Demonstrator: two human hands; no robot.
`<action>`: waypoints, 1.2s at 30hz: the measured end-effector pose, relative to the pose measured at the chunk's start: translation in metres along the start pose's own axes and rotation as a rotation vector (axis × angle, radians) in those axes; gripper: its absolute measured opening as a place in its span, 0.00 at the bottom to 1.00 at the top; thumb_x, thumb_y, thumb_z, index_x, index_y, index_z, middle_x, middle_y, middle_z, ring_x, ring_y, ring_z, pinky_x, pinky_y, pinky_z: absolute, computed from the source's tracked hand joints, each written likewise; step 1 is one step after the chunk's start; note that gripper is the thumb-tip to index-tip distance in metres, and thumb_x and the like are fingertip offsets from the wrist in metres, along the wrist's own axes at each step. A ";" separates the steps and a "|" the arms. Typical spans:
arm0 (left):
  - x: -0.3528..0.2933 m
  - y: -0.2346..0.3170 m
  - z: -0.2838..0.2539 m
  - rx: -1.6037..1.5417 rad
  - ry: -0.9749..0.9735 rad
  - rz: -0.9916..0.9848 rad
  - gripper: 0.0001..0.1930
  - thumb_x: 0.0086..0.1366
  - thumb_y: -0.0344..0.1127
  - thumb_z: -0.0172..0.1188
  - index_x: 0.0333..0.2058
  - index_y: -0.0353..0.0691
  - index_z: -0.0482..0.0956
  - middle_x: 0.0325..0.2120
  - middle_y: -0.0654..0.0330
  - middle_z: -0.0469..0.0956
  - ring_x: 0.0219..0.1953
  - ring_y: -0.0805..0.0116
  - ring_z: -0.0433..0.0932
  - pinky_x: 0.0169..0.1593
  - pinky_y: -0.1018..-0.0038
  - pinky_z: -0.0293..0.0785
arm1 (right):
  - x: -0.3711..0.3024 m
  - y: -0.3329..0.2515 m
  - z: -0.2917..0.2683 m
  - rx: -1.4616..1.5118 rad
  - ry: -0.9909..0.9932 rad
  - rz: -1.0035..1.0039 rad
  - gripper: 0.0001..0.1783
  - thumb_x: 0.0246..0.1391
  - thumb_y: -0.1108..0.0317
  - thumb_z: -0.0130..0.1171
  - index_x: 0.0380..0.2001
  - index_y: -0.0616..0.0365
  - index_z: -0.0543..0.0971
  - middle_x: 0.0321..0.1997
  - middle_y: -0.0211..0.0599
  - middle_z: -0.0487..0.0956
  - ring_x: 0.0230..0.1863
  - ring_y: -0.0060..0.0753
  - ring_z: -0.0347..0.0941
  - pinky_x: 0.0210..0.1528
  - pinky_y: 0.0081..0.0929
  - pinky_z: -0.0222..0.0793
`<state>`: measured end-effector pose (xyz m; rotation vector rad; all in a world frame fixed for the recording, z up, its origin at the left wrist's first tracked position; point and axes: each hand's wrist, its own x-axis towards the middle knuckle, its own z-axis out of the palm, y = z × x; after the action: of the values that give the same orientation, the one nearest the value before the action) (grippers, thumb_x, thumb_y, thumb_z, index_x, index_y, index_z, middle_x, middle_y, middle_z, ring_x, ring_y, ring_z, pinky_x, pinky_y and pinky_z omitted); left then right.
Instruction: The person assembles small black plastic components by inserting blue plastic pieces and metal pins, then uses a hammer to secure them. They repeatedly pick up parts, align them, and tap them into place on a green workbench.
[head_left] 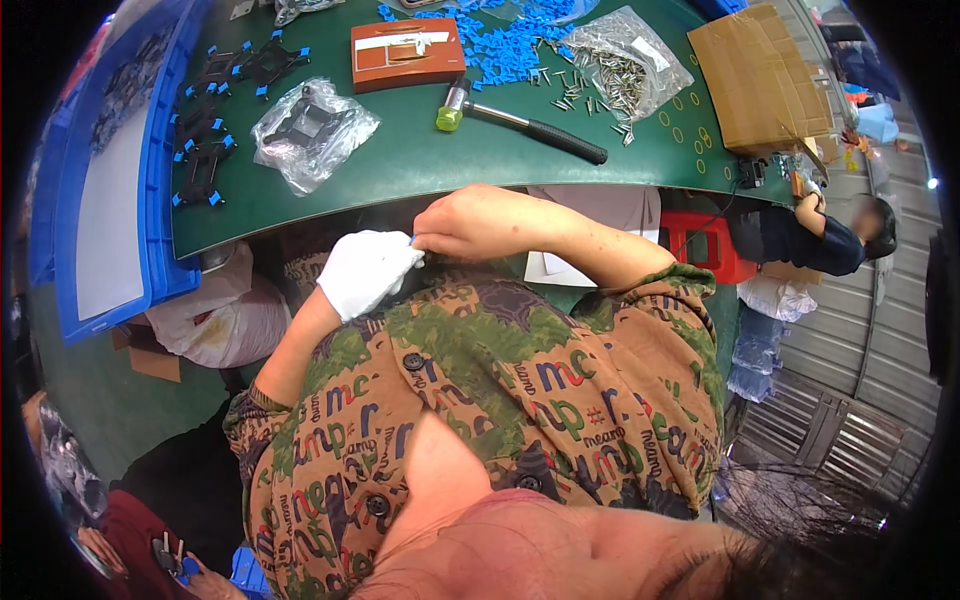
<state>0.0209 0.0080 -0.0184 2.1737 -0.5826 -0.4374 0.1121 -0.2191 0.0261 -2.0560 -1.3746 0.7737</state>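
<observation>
My left hand, in a white glove, is closed just in front of the table's near edge. What it grips, if anything, is hidden by the glove. My bare right hand meets it fingertip to fingertip, thumb and forefinger pinched together. A speck of blue, seemingly a small blue clip, shows at that pinch. Beyond my hands on the green table lie a clear plastic bag with a black part inside and a hammer with a yellow-green face and black grip.
Black brackets with blue ends lie at the left, beside blue crates. Farther back are a brown-red box, a pile of blue clips, a bag of screws and a cardboard box. Another person works at the right.
</observation>
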 end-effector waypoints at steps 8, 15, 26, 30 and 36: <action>0.000 0.011 -0.013 -0.646 -0.051 -0.264 0.18 0.74 0.45 0.57 0.34 0.35 0.86 0.22 0.63 0.79 0.22 0.78 0.72 0.29 0.76 0.69 | 0.009 0.034 0.024 1.124 -0.449 0.263 0.22 0.70 0.51 0.58 0.31 0.59 0.79 0.21 0.19 0.67 0.21 0.16 0.64 0.26 0.22 0.66; 0.003 -0.004 -0.026 -0.799 0.069 -0.206 0.18 0.73 0.42 0.59 0.33 0.30 0.84 0.24 0.60 0.81 0.19 0.75 0.73 0.29 0.78 0.68 | -0.006 0.017 -0.016 0.613 0.075 0.148 0.17 0.64 0.54 0.67 0.41 0.58 0.85 0.33 0.26 0.82 0.33 0.19 0.76 0.35 0.24 0.74; 0.012 -0.019 -0.018 -1.078 0.172 -0.083 0.35 0.66 0.33 0.65 0.69 0.29 0.64 0.41 0.58 0.79 0.40 0.71 0.78 0.50 0.76 0.73 | -0.100 0.118 -0.083 -0.547 0.712 0.708 0.15 0.64 0.56 0.60 0.46 0.51 0.85 0.44 0.40 0.83 0.48 0.49 0.80 0.50 0.42 0.76; 0.014 -0.014 -0.010 -1.113 0.250 -0.124 0.26 0.75 0.35 0.55 0.66 0.27 0.67 0.35 0.62 0.78 0.37 0.74 0.76 0.46 0.78 0.71 | -0.095 0.124 -0.073 -0.570 0.695 0.664 0.15 0.63 0.56 0.60 0.46 0.50 0.85 0.44 0.39 0.80 0.47 0.49 0.80 0.50 0.44 0.76; 0.017 -0.008 -0.010 -1.134 0.301 -0.116 0.23 0.78 0.36 0.50 0.64 0.27 0.69 0.29 0.65 0.74 0.33 0.76 0.71 0.42 0.77 0.69 | -0.096 0.137 -0.075 -0.566 0.662 0.608 0.12 0.64 0.61 0.59 0.45 0.53 0.83 0.45 0.41 0.80 0.48 0.52 0.79 0.50 0.45 0.76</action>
<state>0.0414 0.0094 -0.0208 1.1367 0.0134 -0.3569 0.2211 -0.3636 -0.0035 -2.8581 -0.6204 -0.1541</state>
